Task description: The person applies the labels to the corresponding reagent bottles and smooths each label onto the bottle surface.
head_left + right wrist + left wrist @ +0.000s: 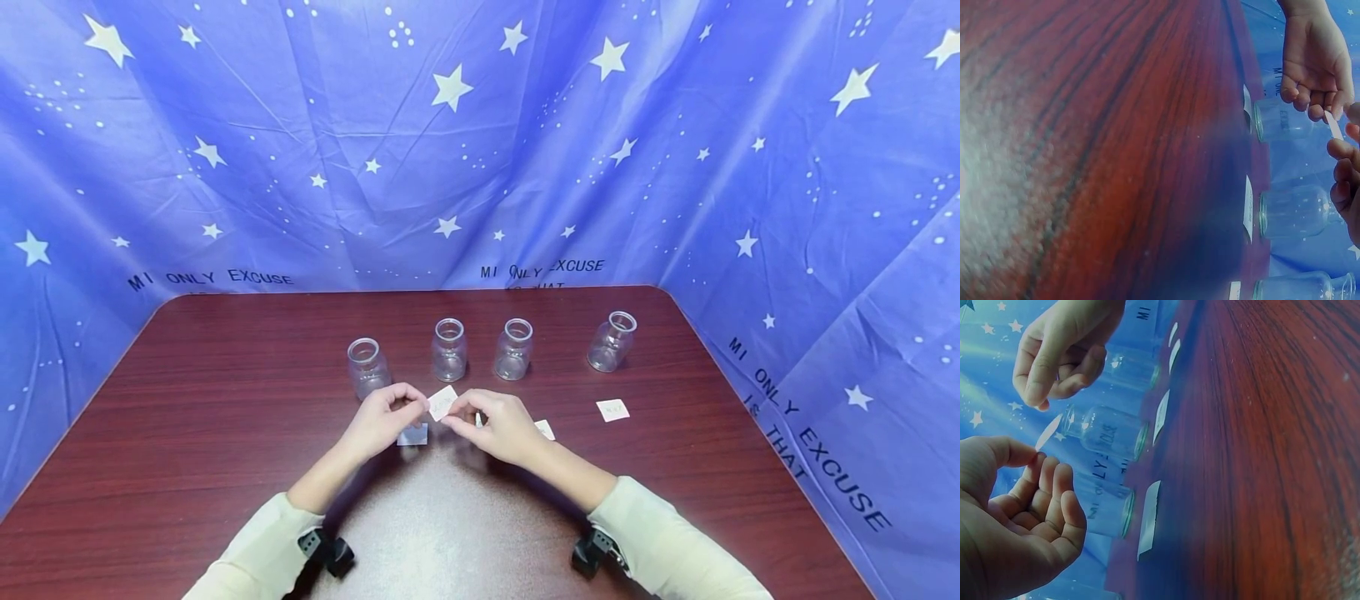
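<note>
Between thumb and index finger, my left hand [384,421] pinches one edge of a small white paper label [442,403] with faint writing, raised over the table. Across from it, my right hand [501,423] has its bent thumb and index fingertips right at the label's other edge. The left wrist view shows a small gap between these fingertips and the label [1049,432], which appears nearly edge-on. Just beyond my left fingers stands a clear glass jar [367,371], partly hidden by that hand. A bluish-looking label [412,434] lies beneath the left hand.
More open-topped glass jars stand in the row: one behind the held label [450,354], another [513,354] beside it, and one farther right [612,343]. White labels lie before them, one at right [613,410] and one [545,429] partly behind my right hand.
</note>
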Demonstrator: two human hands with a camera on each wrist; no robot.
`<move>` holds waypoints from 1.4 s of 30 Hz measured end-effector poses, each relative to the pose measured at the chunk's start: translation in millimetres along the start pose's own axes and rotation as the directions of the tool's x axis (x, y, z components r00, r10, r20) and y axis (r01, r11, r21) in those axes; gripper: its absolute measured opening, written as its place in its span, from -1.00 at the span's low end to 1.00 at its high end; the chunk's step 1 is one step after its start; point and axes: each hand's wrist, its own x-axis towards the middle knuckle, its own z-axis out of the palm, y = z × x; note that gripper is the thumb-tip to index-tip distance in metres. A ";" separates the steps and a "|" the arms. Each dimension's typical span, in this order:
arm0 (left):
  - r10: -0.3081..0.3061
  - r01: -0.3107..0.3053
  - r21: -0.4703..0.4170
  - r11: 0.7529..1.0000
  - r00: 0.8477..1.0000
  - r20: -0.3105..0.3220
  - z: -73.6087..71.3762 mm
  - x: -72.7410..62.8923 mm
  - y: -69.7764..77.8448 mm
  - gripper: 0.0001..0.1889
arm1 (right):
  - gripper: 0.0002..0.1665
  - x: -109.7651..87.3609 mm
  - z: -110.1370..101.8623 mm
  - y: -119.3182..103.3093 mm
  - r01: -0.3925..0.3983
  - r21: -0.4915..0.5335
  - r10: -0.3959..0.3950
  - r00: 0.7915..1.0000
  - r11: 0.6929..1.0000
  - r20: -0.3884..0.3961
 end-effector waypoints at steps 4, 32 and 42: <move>-0.001 0.001 0.018 1.000 1.000 -0.002 -1.3 -1.0 1.9 -0.87 | -0.92 1.8 -1.3 2.7 -0.075 -0.019 0.075 0.997 0.997 -0.028; -0.013 0.018 0.093 0.996 0.998 -0.057 -6.7 1.0 -7.6 -0.88 | -0.91 9.7 4.7 0.4 -0.450 0.228 0.409 0.889 0.863 0.207; -0.094 0.101 0.073 0.992 0.990 -0.101 -16.1 -2.3 -9.0 -0.83 | -0.92 17.2 11.5 -5.5 -0.416 0.231 0.380 0.906 0.880 0.185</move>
